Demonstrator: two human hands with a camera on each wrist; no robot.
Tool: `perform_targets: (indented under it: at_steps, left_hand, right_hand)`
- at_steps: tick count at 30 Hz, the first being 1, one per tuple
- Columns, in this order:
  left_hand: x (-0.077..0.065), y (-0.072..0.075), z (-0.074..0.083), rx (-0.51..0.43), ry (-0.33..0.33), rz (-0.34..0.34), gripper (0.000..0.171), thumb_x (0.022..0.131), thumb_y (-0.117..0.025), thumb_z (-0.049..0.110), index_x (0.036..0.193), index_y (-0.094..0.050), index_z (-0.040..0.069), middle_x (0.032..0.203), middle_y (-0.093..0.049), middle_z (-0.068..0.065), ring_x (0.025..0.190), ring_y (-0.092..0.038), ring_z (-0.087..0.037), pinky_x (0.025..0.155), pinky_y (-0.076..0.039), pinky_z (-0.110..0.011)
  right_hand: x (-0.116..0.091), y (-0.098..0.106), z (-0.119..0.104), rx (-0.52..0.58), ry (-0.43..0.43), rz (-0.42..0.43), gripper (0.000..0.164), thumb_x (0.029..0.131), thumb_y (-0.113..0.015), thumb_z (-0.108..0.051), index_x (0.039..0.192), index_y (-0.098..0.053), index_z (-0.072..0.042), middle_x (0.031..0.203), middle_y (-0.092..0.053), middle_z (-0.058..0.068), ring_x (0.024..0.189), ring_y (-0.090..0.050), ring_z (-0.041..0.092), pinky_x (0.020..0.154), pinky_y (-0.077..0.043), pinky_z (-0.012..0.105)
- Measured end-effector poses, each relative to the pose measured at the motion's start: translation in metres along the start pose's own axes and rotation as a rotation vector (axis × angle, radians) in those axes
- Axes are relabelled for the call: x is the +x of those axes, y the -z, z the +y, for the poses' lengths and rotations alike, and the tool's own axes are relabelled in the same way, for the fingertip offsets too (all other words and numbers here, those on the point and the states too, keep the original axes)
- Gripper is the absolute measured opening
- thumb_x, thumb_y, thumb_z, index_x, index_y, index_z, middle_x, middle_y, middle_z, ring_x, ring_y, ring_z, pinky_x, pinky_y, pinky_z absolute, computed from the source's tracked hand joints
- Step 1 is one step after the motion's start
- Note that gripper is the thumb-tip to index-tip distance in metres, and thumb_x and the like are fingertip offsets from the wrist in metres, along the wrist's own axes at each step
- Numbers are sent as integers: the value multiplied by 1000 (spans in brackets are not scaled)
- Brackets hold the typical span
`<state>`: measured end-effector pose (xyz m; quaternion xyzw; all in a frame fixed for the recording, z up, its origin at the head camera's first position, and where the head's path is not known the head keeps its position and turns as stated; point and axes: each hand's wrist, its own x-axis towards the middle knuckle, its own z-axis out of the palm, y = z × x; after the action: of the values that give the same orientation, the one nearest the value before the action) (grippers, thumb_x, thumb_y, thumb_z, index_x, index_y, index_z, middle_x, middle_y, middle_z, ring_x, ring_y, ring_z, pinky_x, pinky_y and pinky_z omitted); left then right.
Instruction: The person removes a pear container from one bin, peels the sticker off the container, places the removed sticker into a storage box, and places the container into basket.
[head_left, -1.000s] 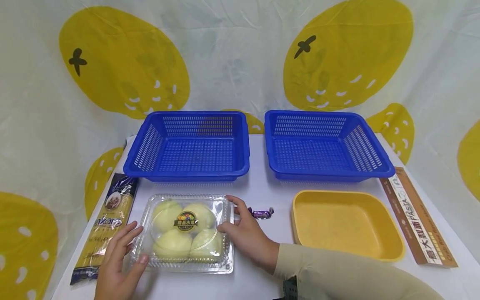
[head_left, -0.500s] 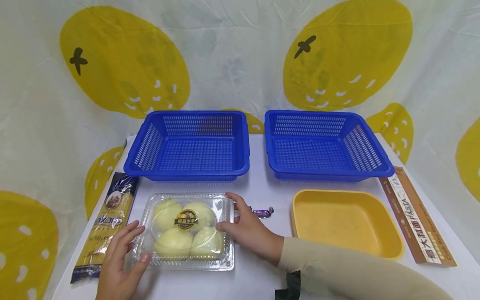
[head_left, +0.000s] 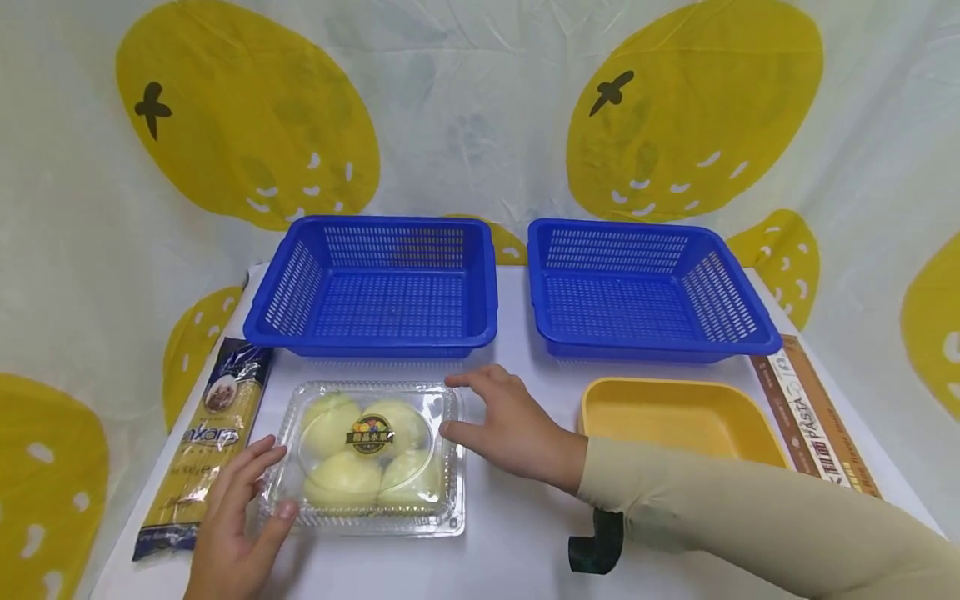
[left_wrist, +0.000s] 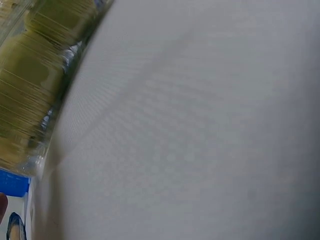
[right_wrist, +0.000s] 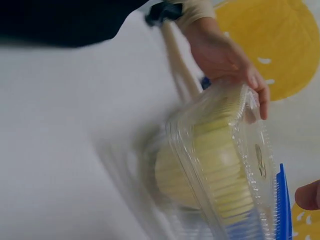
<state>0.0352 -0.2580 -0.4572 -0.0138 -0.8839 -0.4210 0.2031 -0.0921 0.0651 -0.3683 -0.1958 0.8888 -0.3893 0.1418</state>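
A clear plastic clamshell box (head_left: 372, 435) of pale yellow-green round fruits lies at the table's left front, its lid down. My left hand (head_left: 236, 521) is at its left edge, fingers loosely spread and thumb by the near corner; in the right wrist view that left hand (right_wrist: 222, 55) touches the box's side. At the right edge is my right hand (head_left: 521, 425), fingers extended, index and thumb tips over the lid's rim. Whether they touch it, I cannot tell. The left wrist view catches part of the box (left_wrist: 30, 75).
Two blue baskets, left (head_left: 375, 342) and right (head_left: 652, 346), stand at the back. A yellow tub (head_left: 675, 390) is partly behind my right forearm. A spaghetti packet (head_left: 202, 450) lies at left, a brown pasta box (head_left: 817, 425) at right.
My right hand has loosened from the box's right side and risen slightly, the sleeve shifting up and right. It now hides the purple-wrapped candy. The left hand and box have hardly moved.
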Motion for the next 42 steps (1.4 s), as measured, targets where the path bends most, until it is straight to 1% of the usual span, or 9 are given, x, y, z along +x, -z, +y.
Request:
perform_targets:
  at_steps: [4,8,12,18,21,24,28,34,42]
  left_hand:
    - [2,1,0,1,-6,-15,63,88,-76,1,148,-62,14,158,-49,-5,141,-37,0,102,-31,-9]
    - [1,1,-1,-10,-26,-4,65,85,-77,0,147,-63,11,156,-51,-8,140,-39,0,102,-31,-9]
    - [0,2,-3,-19,-41,7,67,83,-77,-1,148,-63,10,156,-51,-9,141,-39,-1,103,-31,-9]
    - [0,3,-2,-10,-33,0,66,85,-76,-1,149,-62,11,157,-50,-8,141,-38,-2,103,-31,-9]
    - [0,4,1,6,-12,-16,66,87,-76,0,150,-61,13,158,-50,-6,141,-38,0,103,-31,-9]
    - [0,4,2,19,2,-28,65,88,-76,2,150,-60,14,158,-49,-5,142,-37,0,103,-30,-9]
    - [0,4,2,23,5,-29,66,89,-77,2,151,-60,14,159,-49,-5,142,-37,1,103,-30,-9]
    - [0,2,1,24,-7,-9,65,87,-77,2,149,-61,13,157,-51,-6,139,-38,3,102,-30,-9]
    - [-2,1,4,62,45,-13,62,91,-77,6,150,-61,16,157,-51,-4,137,-37,6,101,-30,-6]
  right_hand:
    - [3,4,-11,-98,80,-11,40,94,-78,-31,129,-74,-12,125,-70,4,122,-60,30,100,-51,46]
    - [8,5,-27,-183,145,-85,33,95,-77,-28,122,-77,-10,103,-74,-2,101,-66,20,86,-54,37]
    - [14,2,-43,-271,179,-169,34,96,-75,-29,122,-78,-9,100,-74,-2,91,-65,12,79,-54,31]
    - [24,-11,-57,-423,194,-256,31,95,-75,-31,119,-81,-12,103,-75,-4,95,-65,9,75,-53,28]
    - [26,-16,-61,-465,182,-266,15,94,-74,-31,97,-82,-18,83,-67,-9,85,-60,7,64,-50,28]
    - [28,-18,-65,-471,172,-266,29,93,-73,-29,67,-63,-20,62,-45,-11,70,-48,8,53,-39,28]
    - [28,-19,-68,-440,172,-273,51,92,-73,-26,56,-37,-22,55,-26,-12,59,-32,7,48,-23,26]
    - [28,-18,-70,-335,134,-274,56,92,-74,-23,53,-33,-22,50,-21,-14,52,-22,4,48,-12,22]
    - [30,-19,-72,-286,82,-281,55,90,-73,-23,48,-39,-24,46,-26,-16,48,-25,2,45,-14,22]
